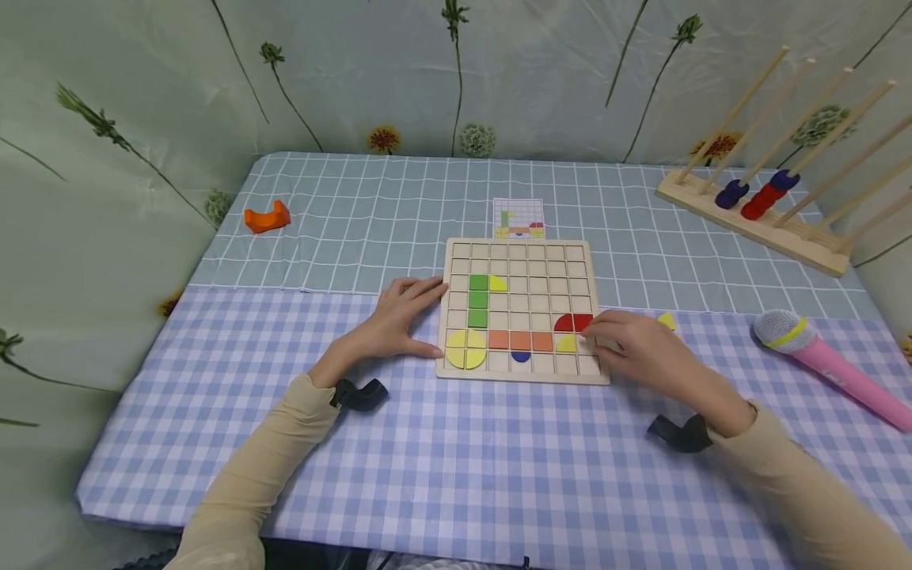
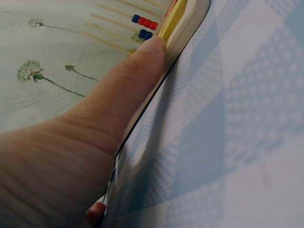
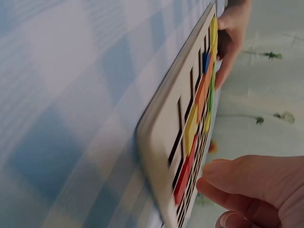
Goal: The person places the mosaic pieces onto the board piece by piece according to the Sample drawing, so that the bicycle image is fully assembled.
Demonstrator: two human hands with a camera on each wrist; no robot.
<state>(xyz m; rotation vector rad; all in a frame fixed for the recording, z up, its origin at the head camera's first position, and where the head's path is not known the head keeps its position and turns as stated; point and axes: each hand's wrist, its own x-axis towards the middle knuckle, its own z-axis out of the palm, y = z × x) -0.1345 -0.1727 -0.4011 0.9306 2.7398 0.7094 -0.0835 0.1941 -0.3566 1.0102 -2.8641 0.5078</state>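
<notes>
A wooden grid board lies on the table with flat coloured pieces in its cells. My left hand rests at its left side, fingers and thumb spread along the edge. In the left wrist view the thumb touches the rim beside a yellow piece. My right hand is over the right edge, by the red pieces and a yellow quarter circle. The right wrist view shows its thumb and forefinger tips close together above the board, nothing visible between them. Green squares and orange squares fill other cells.
A small pattern card lies behind the board. A yellow piece is on the cloth beyond my right hand. A pink microphone and a wooden bead stand are to the right; an orange curved block lies far left.
</notes>
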